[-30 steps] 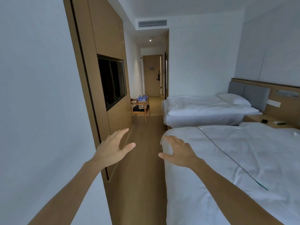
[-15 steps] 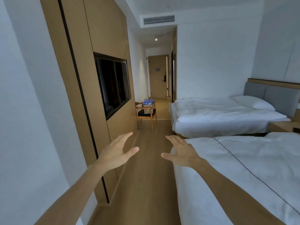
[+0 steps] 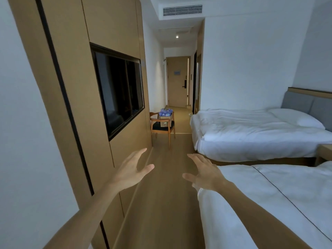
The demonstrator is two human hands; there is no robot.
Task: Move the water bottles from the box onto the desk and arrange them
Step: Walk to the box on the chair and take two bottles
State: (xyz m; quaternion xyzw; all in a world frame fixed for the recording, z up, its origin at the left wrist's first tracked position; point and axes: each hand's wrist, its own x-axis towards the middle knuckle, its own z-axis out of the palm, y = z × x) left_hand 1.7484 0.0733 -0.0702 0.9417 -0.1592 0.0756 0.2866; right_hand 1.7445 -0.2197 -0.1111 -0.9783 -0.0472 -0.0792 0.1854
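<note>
Far down the room a cardboard box [image 3: 164, 122] stands on a wooden chair [image 3: 162, 129], with several blue-wrapped water bottles [image 3: 166, 112] showing at its top. My left hand [image 3: 132, 169] and my right hand [image 3: 204, 172] are stretched out in front of me over the floor, fingers spread and holding nothing. Both hands are well short of the chair. No desk is in view.
A wood wall panel with a dark TV screen [image 3: 118, 90] runs along the left. Two white beds, the near bed [image 3: 269, 203] and the far bed [image 3: 251, 133], fill the right. A wood floor aisle [image 3: 167, 186] leads between them to the door [image 3: 177, 81].
The view has advanced along the aisle: the TV panel, chair and far bed look larger and nearer. Both hands stay outstretched and open.
</note>
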